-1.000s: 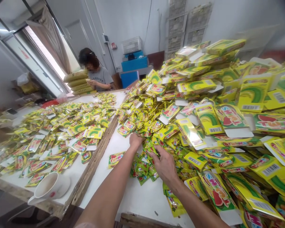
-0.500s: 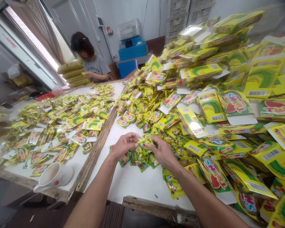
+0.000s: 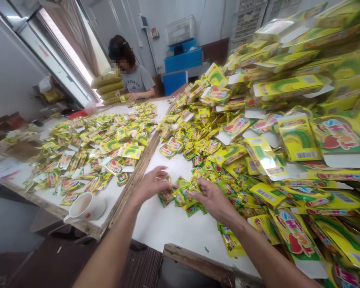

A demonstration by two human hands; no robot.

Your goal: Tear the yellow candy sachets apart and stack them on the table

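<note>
My right hand (image 3: 214, 199) pinches a small green and yellow sachet (image 3: 188, 191) between thumb and fingers. Just left of it, my left hand (image 3: 152, 185) is held with thumb and fingers apart and nothing visible between them. Beneath both hands, several loose sachets (image 3: 165, 197) with red fruit prints lie on the white tabletop (image 3: 151, 224). The left fingertips hover close to these; whether they touch one is hard to tell. To the right of my hands, more sachets (image 3: 228, 188) spread out against a heap of flat yellow boxes (image 3: 265, 156).
The box heap rises high on the right. Across a wooden edge strip (image 3: 135, 176), more boxes and sachets (image 3: 90, 148) cover the left table. A white mug (image 3: 88, 206) stands near its front edge. Another person (image 3: 138, 82) sits at the far end beside stacked sacks (image 3: 108, 86).
My left hand has come away from the sachet and its fingers have spread, while my right hand keeps hold. The whole view has shifted, so everything appears farther right.
</note>
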